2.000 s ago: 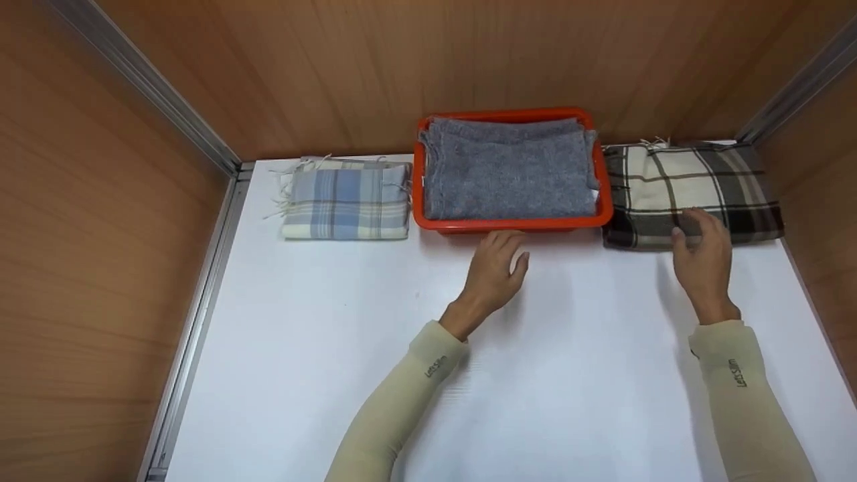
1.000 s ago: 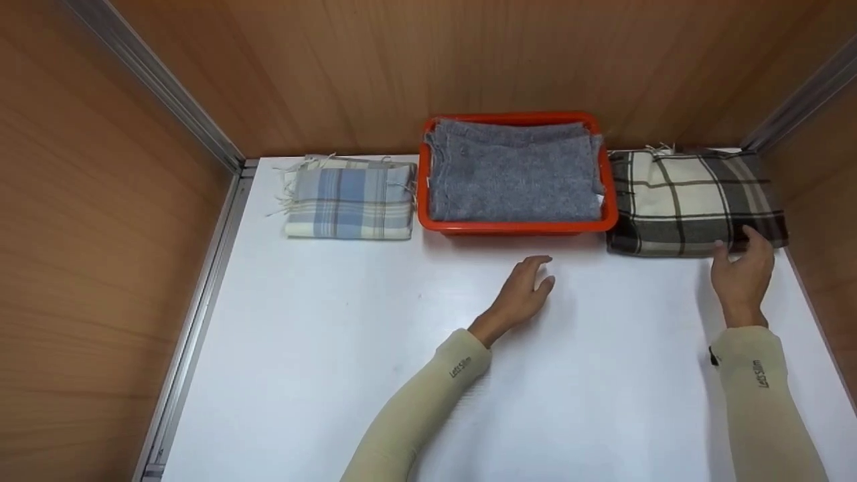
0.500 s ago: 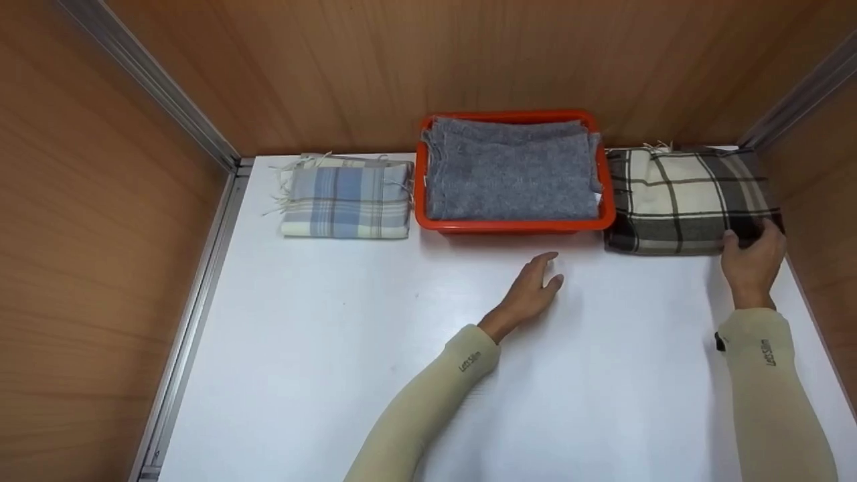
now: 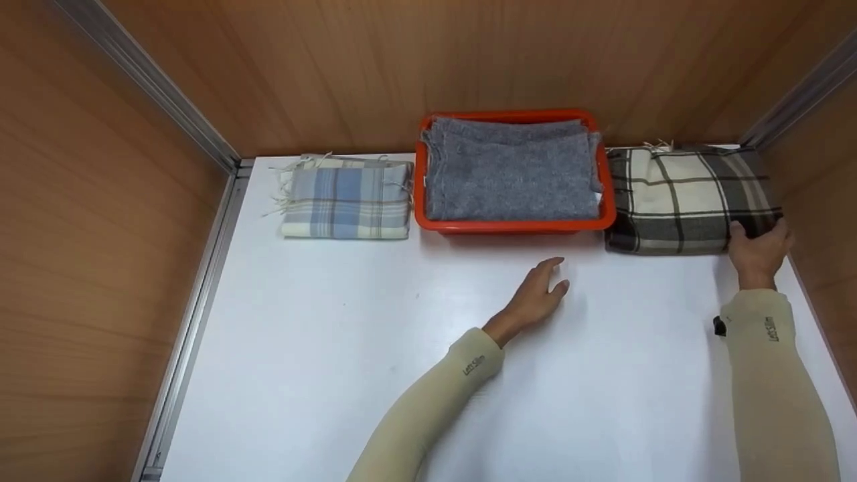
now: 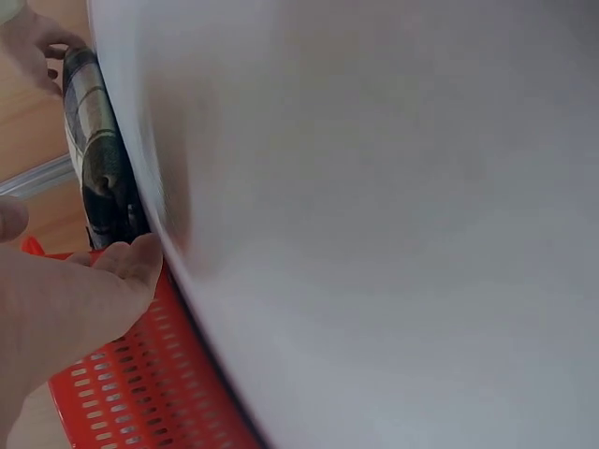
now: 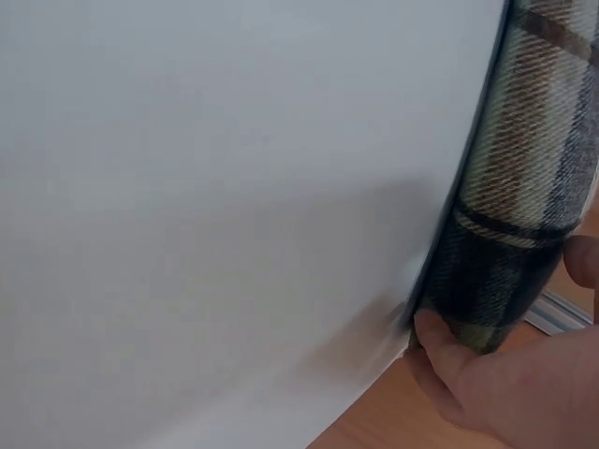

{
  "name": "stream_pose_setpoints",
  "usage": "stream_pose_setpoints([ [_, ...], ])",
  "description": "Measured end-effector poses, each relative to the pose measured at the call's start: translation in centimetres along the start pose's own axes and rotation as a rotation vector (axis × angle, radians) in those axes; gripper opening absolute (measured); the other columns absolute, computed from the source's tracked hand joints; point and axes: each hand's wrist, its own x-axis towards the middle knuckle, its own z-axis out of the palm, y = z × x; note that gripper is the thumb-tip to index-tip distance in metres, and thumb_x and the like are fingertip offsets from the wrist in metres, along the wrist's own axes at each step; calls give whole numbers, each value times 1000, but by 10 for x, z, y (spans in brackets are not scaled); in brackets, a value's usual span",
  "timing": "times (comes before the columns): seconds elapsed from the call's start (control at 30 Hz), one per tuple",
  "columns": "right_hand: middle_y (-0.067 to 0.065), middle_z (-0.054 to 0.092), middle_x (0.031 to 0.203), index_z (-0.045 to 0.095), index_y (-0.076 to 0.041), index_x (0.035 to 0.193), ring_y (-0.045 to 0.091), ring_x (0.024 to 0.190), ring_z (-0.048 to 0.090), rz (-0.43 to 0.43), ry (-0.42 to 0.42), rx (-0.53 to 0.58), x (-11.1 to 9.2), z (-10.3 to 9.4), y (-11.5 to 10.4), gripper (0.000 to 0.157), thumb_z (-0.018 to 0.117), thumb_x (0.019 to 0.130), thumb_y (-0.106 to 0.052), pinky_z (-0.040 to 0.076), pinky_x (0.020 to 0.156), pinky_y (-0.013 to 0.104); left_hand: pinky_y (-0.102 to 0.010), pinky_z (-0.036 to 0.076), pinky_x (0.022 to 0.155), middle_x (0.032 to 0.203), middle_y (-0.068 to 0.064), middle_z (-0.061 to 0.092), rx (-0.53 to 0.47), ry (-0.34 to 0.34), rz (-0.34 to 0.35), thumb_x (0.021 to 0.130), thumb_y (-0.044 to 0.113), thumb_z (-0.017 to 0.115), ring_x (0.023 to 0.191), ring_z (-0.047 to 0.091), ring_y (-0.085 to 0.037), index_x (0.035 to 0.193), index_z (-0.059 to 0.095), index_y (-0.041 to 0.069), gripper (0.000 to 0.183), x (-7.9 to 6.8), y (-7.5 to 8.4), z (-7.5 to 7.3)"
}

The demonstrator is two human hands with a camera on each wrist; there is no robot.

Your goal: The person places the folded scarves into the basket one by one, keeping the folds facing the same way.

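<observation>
At the back right of the white table lies a folded black, grey and cream plaid scarf (image 4: 689, 191) with fringe at its far edge. My right hand (image 4: 762, 249) grips its near right corner; in the right wrist view, the fingers (image 6: 445, 360) reach round the end of the scarf (image 6: 510, 178) and the thumb is on the other side. My left hand (image 4: 537, 294) hovers over the table in front of the red basket (image 4: 515, 226), fingers loosely bent and holding nothing. A folded grey cloth (image 4: 512, 174) fills that basket.
A folded blue and cream plaid scarf (image 4: 345, 204) with fringe lies left of the basket. Wood-grain panels (image 4: 348, 73) close in the back and both sides. Metal rails (image 4: 201, 268) run along the panel corners. The white table (image 4: 301, 348) extends toward me.
My right hand has moved right along the dark plaid scarf's near edge, then forward onto its right corner, and now grips it. The left hand has drawn back and right from the basket.
</observation>
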Motion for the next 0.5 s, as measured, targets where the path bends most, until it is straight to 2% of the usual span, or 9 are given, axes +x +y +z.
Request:
stream_pose_setpoints([
  [0.23,19,-7,171,-7,-7,169,32,162,7,72,12,33,5,-1,-2,92,52,106,-40,15,129,38,-31,34,122,159,-11,49,-9,-8,-8,112,24,51,146,46,-18,159,42,10,50,-1,2,1],
  [0.5,14,10,170,19,-9,169,22,157,19,132,113,75,6,1,-3,81,63,103,-25,22,125,24,-30,35,121,162,-9,47,-33,-21,-14,112,26,51,146,47,-18,159,43,10,50,-1,4,1],
])
